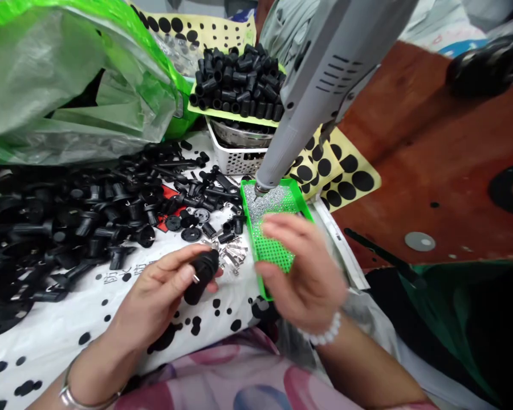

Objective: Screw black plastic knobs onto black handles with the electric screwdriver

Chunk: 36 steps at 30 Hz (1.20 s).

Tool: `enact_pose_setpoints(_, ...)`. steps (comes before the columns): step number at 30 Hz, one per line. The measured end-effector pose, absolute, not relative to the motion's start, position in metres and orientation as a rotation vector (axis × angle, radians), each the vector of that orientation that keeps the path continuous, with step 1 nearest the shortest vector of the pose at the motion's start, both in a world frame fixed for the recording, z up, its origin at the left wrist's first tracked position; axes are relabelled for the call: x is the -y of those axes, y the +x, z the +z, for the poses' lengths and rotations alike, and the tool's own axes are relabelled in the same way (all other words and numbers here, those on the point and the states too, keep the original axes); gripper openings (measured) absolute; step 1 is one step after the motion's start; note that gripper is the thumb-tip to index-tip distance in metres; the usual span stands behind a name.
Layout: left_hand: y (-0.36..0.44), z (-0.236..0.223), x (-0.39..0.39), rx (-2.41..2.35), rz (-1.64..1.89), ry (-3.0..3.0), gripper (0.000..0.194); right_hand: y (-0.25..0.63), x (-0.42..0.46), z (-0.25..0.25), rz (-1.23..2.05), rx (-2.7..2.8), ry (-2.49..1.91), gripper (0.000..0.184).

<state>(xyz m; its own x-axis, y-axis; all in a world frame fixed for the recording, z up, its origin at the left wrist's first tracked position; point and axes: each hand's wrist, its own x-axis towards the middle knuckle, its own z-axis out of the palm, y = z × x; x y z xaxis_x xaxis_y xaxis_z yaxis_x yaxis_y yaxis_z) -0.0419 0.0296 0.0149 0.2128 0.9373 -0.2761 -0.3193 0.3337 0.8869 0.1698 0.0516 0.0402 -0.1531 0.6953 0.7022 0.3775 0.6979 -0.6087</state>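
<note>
My left hand [158, 296] is closed around a black plastic fitting [202, 276] with a wide round end, and a small shiny metal piece shows by the thumb. My right hand [305, 273], slightly blurred, hovers over the green perforated tray [305, 205] with thumb and fingers apart and nothing visible between them. Tiny silvery screws [277, 199] cover the far part of that tray. An electric screwdriver [290, 128] slants down from above, its tip just over the screws. Small metal strips [234, 255] lie between the left hand and the tray.
Black plastic parts [89, 222] are heaped across the left of the table. Short black tubes [239, 80] are piled above a white basket [235, 162] at the back. Sticker sheets [346, 176] lie behind the tray on the right. A green-edged plastic bag [77, 85] fills the back left.
</note>
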Motion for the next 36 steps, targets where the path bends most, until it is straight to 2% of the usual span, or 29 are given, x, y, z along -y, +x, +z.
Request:
enact_pose_setpoints(3,-0.039,0.016,-0.032,-0.829,0.968,0.516,0.031,0.185,-0.073,0.064,-0.145,1.613,-0.852,0.06)
enact_pose_setpoints(6,-0.034,0.015,-0.033,-0.769,0.913,0.388,0.027,0.184,-0.096,0.082,-0.243,1.601,-0.964,0.076)
enact_pose_setpoints(8,-0.03,0.014,-0.032,-0.773,0.882,0.328,0.021,0.178,-0.109,0.087,-0.223,1.65,-0.995,0.078)
enact_pose_setpoints(12,-0.022,0.014,-0.032,-0.897,0.857,0.191,0.006,0.173,-0.123,0.083,-0.068,1.626,-0.976,0.068)
enact_pose_setpoints(15,-0.02,0.015,-0.033,-0.964,0.852,0.119,0.008,0.178,-0.126,0.08,0.086,1.52,-0.93,0.06)
enact_pose_setpoints(19,-0.02,0.012,-0.036,-0.968,0.863,0.146,0.009,0.19,-0.124,0.081,0.184,1.386,-0.955,0.041)
enact_pose_setpoints(23,-0.022,0.007,-0.038,-0.917,0.837,0.239,0.007,0.2,-0.124,0.079,0.308,1.419,-1.034,0.035)
enact_pose_setpoints(27,-0.024,0.005,-0.04,-0.885,0.831,0.327,0.016,0.2,-0.122,0.068,0.512,1.378,-0.989,0.026)
enact_pose_setpoints(31,-0.02,0.005,-0.042,-0.96,0.83,0.387,0.028,0.198,-0.122,0.052,0.683,1.231,-0.86,0.026)
enact_pose_setpoints(36,-0.011,0.004,-0.045,-1.061,0.766,0.382,0.039,0.198,-0.123,0.039,0.73,1.147,-0.835,0.023)
